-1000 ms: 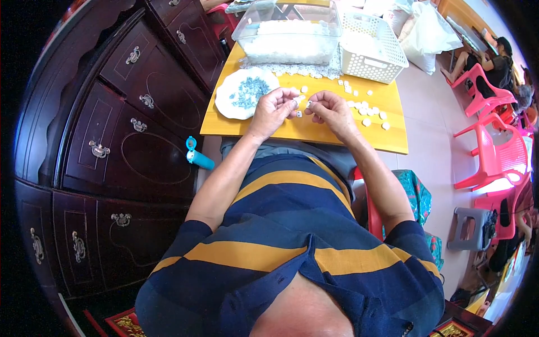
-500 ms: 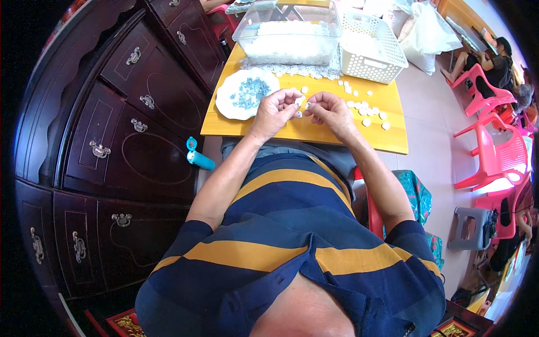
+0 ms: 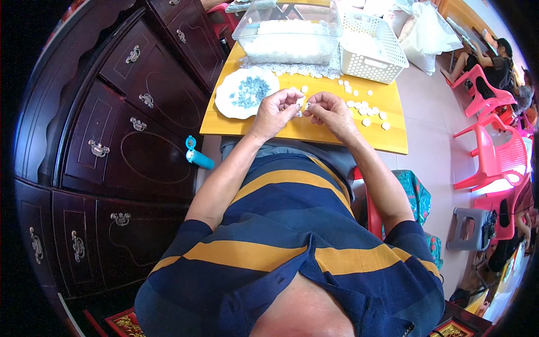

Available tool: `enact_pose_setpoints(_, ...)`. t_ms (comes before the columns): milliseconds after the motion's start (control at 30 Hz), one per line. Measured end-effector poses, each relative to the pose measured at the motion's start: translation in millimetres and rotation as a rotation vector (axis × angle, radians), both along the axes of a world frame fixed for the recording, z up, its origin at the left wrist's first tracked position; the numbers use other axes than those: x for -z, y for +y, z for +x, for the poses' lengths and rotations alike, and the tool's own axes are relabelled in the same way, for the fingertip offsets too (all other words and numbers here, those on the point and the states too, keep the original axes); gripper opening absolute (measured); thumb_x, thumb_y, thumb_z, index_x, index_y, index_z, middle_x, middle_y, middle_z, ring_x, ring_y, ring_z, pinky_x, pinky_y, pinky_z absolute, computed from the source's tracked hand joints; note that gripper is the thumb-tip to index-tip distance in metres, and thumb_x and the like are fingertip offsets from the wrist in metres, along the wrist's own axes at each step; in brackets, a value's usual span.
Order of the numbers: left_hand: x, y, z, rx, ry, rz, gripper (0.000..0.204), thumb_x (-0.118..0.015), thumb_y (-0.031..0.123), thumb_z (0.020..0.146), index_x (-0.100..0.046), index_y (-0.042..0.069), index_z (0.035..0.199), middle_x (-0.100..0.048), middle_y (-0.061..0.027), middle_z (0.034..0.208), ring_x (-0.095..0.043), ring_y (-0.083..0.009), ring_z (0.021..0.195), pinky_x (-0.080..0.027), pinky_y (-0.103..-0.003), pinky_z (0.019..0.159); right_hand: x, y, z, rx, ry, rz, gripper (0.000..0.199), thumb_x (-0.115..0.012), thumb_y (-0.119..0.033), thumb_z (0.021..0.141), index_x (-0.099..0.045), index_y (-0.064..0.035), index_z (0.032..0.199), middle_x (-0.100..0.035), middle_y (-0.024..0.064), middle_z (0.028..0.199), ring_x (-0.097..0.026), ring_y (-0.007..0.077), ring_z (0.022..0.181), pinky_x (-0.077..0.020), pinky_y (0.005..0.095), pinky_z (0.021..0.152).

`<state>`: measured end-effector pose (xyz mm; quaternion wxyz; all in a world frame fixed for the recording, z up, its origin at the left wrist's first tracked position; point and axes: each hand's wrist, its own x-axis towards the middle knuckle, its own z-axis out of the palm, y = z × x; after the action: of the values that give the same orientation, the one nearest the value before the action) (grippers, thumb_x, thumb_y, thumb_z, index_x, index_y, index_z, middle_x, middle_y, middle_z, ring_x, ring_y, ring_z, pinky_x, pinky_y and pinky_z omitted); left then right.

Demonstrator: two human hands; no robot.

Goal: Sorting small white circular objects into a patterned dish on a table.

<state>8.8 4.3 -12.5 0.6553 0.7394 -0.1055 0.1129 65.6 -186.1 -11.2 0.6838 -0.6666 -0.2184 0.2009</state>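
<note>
Above the near part of the yellow table (image 3: 269, 128), my left hand (image 3: 274, 112) is closed in a pinch on a small white piece (image 3: 301, 101). Close beside it, my right hand (image 3: 332, 114) pinches at something tiny that its fingertips mostly hide. A small white piece with a dark mark (image 3: 299, 114) lies on the table between the hands. To the left of my left hand is a white scalloped plate (image 3: 226, 105) bearing a heap of small blue pieces (image 3: 251, 91). Several small round white pieces (image 3: 366, 122) are scattered right of my right hand.
A clear plastic bin (image 3: 247, 42) full of white pieces stands at the back, beside a white perforated basket (image 3: 382, 67). Dark drawers (image 3: 151, 106) line the left side, near a teal bottle (image 3: 200, 159). Pink chairs (image 3: 494, 151) and a grey stool (image 3: 470, 224) are on the right; people sit beyond.
</note>
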Motion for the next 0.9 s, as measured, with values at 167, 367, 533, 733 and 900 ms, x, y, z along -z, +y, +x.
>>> enact_pose_setpoints(167, 3.1, 1.0, 1.9, 0.003, -0.014, 0.009, 0.021, -0.064, 0.002, 0.093, -0.066, 0.001, 0.114, -0.067, -0.0004, 0.093, -0.062, -0.0052, 0.079, -0.055, -0.021, 0.071, -0.4, 0.5, -0.8, 0.004, -0.019, 0.013, 0.011, -0.061, -0.011, 0.095, -0.062, -0.0016, 0.100, -0.070, 0.0063, 0.084, -0.063, 0.0088, 0.071, -0.0509, 0.0222, 0.063)
enact_pose_setpoints(367, 2.1, 0.4, 0.5, 0.011, -0.001, 0.005, 0.022, -0.065, 0.003, 0.093, -0.067, 0.001, 0.115, -0.067, 0.0003, 0.090, -0.062, -0.0051, 0.075, -0.054, -0.020, 0.068, 4.0, -0.2, 1.5, -0.008, -0.030, -0.017, 0.013, -0.062, -0.016, 0.096, -0.062, -0.0054, 0.104, -0.072, 0.0037, 0.085, -0.061, 0.0062, 0.067, -0.0476, 0.0204, 0.062)
enact_pose_setpoints(533, 1.0, -0.8, -0.3, -0.013, -0.037, 0.085, 0.022, -0.066, 0.002, 0.092, -0.069, 0.000, 0.114, -0.071, -0.0024, 0.092, -0.066, -0.0071, 0.077, -0.055, -0.021, 0.069, 4.0, -0.7, 1.1, -0.019, -0.025, -0.017, 0.013, -0.062, -0.015, 0.096, -0.063, -0.0054, 0.104, -0.072, 0.0035, 0.085, -0.061, 0.0061, 0.069, -0.0473, 0.0203, 0.063)
enact_pose_setpoints(733, -4.5, -2.5, -2.8, -0.033, -0.098, 0.230, 0.019, -0.066, 0.003, 0.092, -0.070, -0.002, 0.110, -0.073, -0.0066, 0.092, -0.071, -0.0103, 0.082, -0.056, -0.023, 0.072, 2.3, -0.7, 0.5, -0.030, -0.005, -0.011, 0.012, -0.063, -0.013, 0.095, -0.065, -0.0026, 0.102, -0.071, 0.0043, 0.086, -0.062, 0.0080, 0.070, -0.0497, 0.0207, 0.063)
enact_pose_setpoints(900, -8.5, -0.1, -3.8, -0.002, -0.118, 0.273, 0.023, -0.065, 0.006, 0.093, -0.070, 0.001, 0.115, -0.073, -0.0056, 0.098, -0.067, -0.0090, 0.085, -0.054, -0.023, 0.074, 2.7, -1.4, 0.4, -0.054, -0.010, -0.031, 0.012, -0.062, -0.014, 0.096, -0.066, -0.0041, 0.100, -0.071, 0.0026, 0.087, -0.062, 0.0074, 0.071, -0.0499, 0.0211, 0.064)
